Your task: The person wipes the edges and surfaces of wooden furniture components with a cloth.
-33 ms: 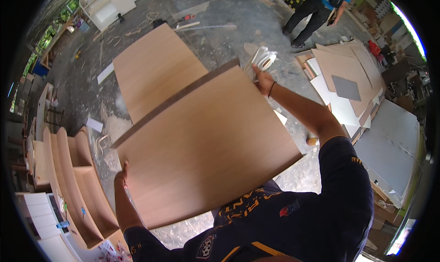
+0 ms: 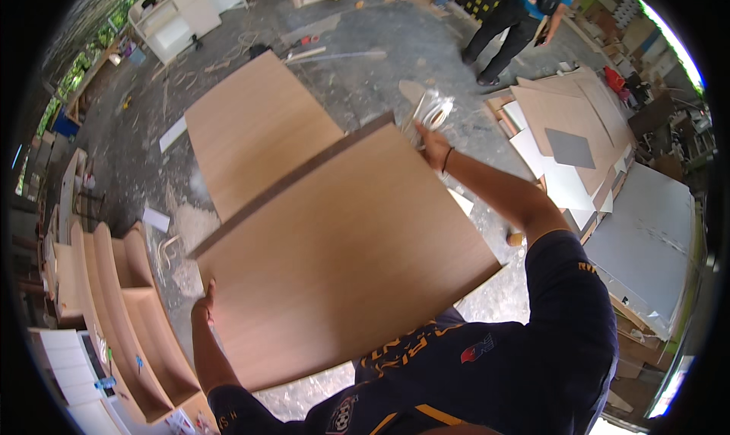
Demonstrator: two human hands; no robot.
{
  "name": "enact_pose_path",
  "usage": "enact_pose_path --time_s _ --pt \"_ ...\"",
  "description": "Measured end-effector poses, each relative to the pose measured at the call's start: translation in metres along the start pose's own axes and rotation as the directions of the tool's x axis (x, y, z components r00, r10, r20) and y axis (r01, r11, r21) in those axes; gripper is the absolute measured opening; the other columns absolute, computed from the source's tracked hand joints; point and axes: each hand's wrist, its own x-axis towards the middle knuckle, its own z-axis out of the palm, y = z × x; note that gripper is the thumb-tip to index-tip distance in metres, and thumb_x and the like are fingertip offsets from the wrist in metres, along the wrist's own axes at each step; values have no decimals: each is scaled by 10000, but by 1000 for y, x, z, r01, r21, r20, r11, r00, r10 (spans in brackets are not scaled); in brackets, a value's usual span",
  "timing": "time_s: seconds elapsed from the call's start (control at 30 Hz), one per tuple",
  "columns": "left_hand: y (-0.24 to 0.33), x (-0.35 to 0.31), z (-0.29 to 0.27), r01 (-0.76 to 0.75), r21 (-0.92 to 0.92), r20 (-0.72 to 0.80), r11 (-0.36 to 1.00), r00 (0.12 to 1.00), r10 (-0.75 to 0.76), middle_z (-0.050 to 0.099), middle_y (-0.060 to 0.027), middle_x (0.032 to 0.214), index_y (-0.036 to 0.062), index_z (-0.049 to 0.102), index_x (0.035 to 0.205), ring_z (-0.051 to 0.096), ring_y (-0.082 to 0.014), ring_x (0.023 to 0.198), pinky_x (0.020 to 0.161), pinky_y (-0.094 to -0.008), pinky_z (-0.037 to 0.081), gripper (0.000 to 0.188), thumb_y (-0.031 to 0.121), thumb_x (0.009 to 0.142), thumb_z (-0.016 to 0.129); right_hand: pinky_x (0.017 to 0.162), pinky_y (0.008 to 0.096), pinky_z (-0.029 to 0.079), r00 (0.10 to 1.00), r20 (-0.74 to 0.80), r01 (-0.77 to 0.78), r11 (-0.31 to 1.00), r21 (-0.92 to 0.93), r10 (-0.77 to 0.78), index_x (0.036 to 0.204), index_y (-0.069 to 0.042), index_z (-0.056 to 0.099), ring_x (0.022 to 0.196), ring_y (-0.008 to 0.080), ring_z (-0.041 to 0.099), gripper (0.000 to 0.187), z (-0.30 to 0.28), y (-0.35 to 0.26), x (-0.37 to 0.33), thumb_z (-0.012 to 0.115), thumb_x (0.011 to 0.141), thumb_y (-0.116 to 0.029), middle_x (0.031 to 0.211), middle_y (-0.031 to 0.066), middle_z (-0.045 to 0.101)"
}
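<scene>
A large light wood-grain panel (image 2: 342, 252) lies across in front of me, with a dark brown strip (image 2: 296, 182) along its far edge. My left hand (image 2: 205, 302) grips its left edge, the thumb on top and the other fingers hidden. At the right edge, near the far corner, my right hand (image 2: 433, 147) has hold of the same panel; its fingertips are partly hidden. Beyond the strip, a second wood-grain panel (image 2: 258, 123) is partly covered by the held one. A coil of white strip (image 2: 436, 114) rests on the floor just past my right hand.
A curved wooden shelf unit (image 2: 125, 313) stands at the left. Stacked board offcuts (image 2: 563, 108) and a large grey sheet (image 2: 642, 241) lie at the right. Another person (image 2: 517, 24) stands at the far right. A white cabinet (image 2: 179, 20) is at the far left.
The whole view has shifted slightly, so the floor items sit a little lower and further left in it. Both hands keep their hold on the panel.
</scene>
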Motion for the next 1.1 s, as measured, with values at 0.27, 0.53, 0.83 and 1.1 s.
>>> enact_pose_path --time_s 0.27,0.53,0.83,1.1 --pt "-14 19 29 -10 1 13 1000 1000 10 574 -260 1058 -49 402 1267 632 -364 787 632 -430 535 1134 877 627 256 791 446 506 971 146 -190 982 1 188 1229 -120 408 978 291 584 511 -43 25 -25 470 875 -482 1145 116 547" --pt "-74 23 64 -206 -102 -203 973 962 183 549 -121 654 -13 559 908 538 -248 476 358 -321 384 726 688 726 498 831 438 489 904 239 -337 935 -110 354 1241 -74 411 997 286 577 567 -72 36 -91 454 876 -505 1164 163 533" --pt "-106 -68 86 -261 -641 -105 722 961 254 372 42 519 83 549 780 287 -90 306 278 -262 188 283 291 716 730 830 463 491 844 267 -437 885 -160 465 1317 -72 264 1031 316 559 612 -119 33 -127 481 886 -448 1155 245 509" --pt "-123 -14 56 -408 -764 -127 499 855 504 606 -109 967 0 531 1094 602 -208 848 704 -316 503 309 85 803 588 704 401 539 823 298 -431 873 -228 484 1134 -51 497 834 248 638 427 -83 -9 -62 518 881 -394 1010 145 617"
